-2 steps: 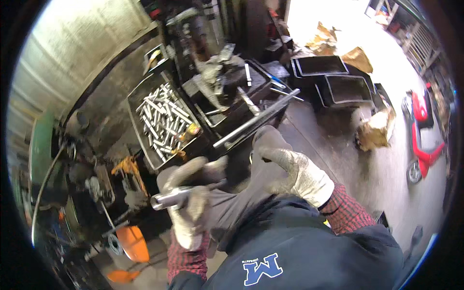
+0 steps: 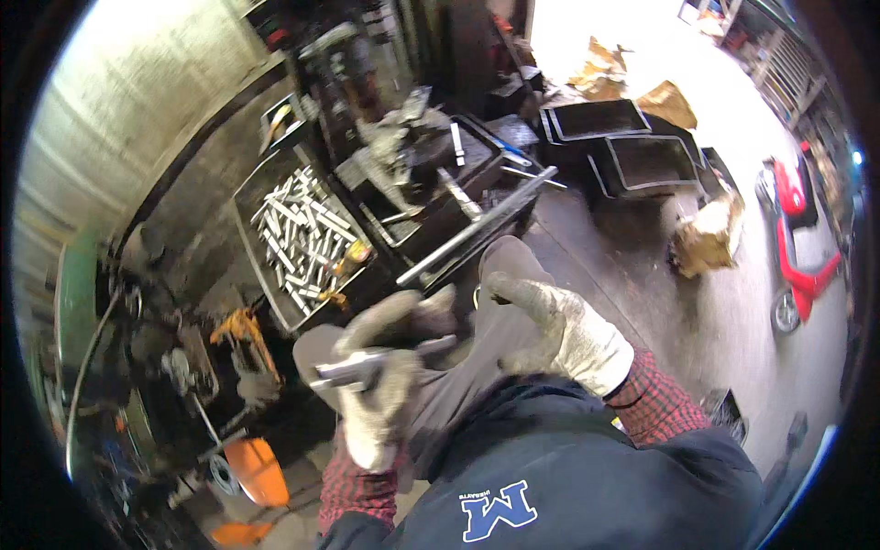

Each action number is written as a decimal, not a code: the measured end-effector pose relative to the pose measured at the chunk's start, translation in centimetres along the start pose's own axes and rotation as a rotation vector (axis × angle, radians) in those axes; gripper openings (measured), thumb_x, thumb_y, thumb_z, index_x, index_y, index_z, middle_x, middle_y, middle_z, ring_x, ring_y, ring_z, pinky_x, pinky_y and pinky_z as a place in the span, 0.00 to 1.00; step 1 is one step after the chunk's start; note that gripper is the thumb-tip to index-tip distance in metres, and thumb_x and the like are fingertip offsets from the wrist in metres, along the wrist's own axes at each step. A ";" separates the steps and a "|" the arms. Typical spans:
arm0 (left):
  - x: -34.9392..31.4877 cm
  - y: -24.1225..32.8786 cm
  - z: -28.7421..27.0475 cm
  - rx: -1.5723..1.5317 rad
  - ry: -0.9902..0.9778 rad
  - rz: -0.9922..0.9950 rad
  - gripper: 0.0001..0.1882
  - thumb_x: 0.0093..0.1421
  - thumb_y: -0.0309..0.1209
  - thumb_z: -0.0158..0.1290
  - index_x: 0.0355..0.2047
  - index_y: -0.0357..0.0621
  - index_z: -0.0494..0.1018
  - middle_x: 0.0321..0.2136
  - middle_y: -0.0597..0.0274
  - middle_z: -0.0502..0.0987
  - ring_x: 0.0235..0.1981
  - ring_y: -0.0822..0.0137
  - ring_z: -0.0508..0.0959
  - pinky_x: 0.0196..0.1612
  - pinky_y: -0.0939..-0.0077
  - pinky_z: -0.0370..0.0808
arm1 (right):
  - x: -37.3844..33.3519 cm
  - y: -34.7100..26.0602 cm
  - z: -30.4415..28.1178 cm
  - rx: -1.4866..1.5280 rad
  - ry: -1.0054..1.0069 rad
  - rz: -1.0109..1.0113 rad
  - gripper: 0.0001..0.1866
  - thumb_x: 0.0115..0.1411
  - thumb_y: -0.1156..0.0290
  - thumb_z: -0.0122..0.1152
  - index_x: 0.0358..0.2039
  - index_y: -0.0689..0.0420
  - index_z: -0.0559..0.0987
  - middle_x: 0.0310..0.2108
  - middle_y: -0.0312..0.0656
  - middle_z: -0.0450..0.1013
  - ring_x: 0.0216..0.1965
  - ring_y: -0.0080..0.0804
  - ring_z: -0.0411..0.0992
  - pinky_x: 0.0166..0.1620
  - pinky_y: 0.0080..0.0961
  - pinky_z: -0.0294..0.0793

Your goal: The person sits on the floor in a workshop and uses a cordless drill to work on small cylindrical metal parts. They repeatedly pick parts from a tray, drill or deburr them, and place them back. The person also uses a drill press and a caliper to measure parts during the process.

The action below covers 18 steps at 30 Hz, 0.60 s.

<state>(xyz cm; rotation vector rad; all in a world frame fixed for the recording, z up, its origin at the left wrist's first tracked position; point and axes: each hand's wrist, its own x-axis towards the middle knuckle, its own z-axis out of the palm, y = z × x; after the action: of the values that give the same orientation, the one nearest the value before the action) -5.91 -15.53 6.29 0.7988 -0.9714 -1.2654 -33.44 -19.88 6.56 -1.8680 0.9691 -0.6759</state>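
My left hand point(image 2: 380, 394), in a worn pale work glove, is closed around shiny short metal rods point(image 2: 341, 370). Their ends stick out on the left side of the palm, and a darker end shows past the fingers on the right. How many rods it grips is hard to tell. My right hand point(image 2: 577, 337), also gloved, is over my right thigh with nothing visible in it; its fingers are apart and partly blurred. Ahead of the left hand is a metal tray point(image 2: 246, 223) heaped with similar short rods point(image 2: 307, 229).
A long metal bar point(image 2: 477, 226) lies across the front of the cluttered bench. Black bins point(image 2: 600, 121) and a torn paper sack point(image 2: 710, 234) stand to the right. Further right is a red scooter point(image 2: 796, 247). An orange panel point(image 2: 257, 470) sits at lower left, near machinery.
My left hand has shifted slightly right, and the rods in it have tilted so their ends face the view less. The right hand has hardly moved.
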 end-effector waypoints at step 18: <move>3.1 -13.7 17.1 0.144 -0.783 -0.719 0.37 0.72 0.20 0.63 0.79 0.32 0.63 0.73 0.48 0.73 0.67 0.59 0.81 0.69 0.70 0.78 | -15.4 7.3 -9.1 -0.128 0.088 0.520 0.24 0.55 0.70 0.81 0.52 0.61 0.86 0.44 0.58 0.84 0.48 0.60 0.83 0.50 0.47 0.82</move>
<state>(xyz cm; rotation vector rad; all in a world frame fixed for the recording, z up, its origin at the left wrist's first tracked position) -26.94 -20.13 1.13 0.8013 -1.4701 -2.2476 -51.28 -13.34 3.20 -1.5998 1.5115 -0.3881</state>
